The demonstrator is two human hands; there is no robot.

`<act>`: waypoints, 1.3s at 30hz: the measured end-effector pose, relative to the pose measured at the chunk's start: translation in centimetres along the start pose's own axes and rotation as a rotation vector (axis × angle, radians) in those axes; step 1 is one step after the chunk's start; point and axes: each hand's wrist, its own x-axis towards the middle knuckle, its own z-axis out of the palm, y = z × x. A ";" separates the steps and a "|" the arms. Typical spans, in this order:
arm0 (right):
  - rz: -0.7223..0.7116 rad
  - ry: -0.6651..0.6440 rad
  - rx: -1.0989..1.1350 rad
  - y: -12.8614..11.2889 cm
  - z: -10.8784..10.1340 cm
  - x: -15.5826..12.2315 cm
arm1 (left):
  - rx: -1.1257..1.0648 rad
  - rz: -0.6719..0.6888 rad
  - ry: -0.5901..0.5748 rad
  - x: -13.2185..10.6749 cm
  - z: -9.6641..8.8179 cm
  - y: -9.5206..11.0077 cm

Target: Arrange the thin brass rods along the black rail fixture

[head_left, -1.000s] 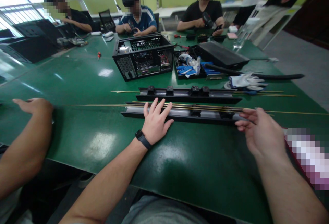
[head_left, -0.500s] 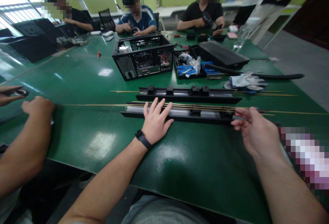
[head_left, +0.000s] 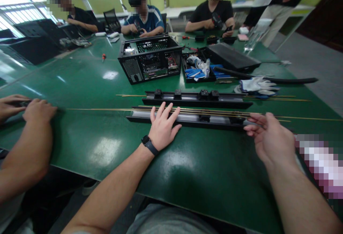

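Observation:
Several thin brass-coloured rods lie lengthwise over a long black channel with a pale grey inside. My left hand, a dark watch at its wrist, rests across the rods and the channel with its fingers spread. At the channel's right end, my right hand has thumb and fingers pinched together on a rod; its exact grip is partly hidden. Just behind lies a second black channel with several small black blocks along it and more thin rods sticking out at both ends.
Farther back are an open black computer case, a tray with blue-and-white gloves, another glove pair and a black strip. At left, a co-worker's hands hold a dark object. Other people sit across the green table.
My right hand has shifted slightly right, and a rod end near it reaches a little farther right. My left hand stays in place. The co-worker's hands at left have come closer together.

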 end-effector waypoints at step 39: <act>-0.043 -0.005 0.013 0.7 -0.6 0.8 | -0.010 -0.018 -0.015 0.0 -0.2 0.2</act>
